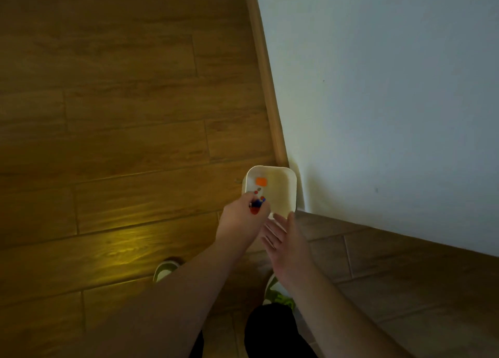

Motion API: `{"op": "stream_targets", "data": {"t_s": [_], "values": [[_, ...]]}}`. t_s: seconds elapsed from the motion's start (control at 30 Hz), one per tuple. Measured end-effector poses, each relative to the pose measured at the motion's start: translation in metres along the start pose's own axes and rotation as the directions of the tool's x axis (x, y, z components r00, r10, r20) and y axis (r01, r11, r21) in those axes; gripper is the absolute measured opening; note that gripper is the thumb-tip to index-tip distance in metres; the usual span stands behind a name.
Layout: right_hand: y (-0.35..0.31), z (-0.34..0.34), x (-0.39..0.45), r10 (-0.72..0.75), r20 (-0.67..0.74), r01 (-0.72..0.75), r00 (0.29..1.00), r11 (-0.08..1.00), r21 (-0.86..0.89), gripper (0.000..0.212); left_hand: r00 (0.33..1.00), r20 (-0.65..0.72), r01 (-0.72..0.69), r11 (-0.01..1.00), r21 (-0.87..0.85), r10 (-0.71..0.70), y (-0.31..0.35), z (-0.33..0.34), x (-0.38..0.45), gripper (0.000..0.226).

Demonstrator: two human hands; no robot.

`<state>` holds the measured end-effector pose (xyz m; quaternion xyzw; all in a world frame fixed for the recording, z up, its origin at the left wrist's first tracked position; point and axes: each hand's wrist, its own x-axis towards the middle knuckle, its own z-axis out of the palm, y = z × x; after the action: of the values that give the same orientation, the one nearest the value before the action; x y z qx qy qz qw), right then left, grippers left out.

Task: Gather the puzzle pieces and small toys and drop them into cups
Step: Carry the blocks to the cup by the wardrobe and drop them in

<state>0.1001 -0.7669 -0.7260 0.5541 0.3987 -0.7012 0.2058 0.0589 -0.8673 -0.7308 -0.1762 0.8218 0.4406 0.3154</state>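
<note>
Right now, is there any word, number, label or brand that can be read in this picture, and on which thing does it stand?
None can be read.
White cup: plain, no print visible.
Orange piece inside the cup: no mark visible.
Small toys in the left hand: blurred, nothing legible.
Right hand: open, holds nothing.
Shoes: green marks, too blurred to read.
Wall and floor: no text.

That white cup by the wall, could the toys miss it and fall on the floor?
Maybe. The left hand holds several small red and blue toys right at the near rim of the white cup, so some might drop outside. The open right hand might bump the cup, which sits on the floor.
</note>
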Motion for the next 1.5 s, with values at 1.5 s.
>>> {"op": "stream_targets", "data": {"t_s": [1.5], "values": [[-0.107,-0.020,-0.307,-0.234,0.394,0.424,0.889,0.096,-0.901,0.034,0.911,0.368,-0.412,0.354,0.840,0.186,0.154,-0.189,-0.228,0.063]]}}
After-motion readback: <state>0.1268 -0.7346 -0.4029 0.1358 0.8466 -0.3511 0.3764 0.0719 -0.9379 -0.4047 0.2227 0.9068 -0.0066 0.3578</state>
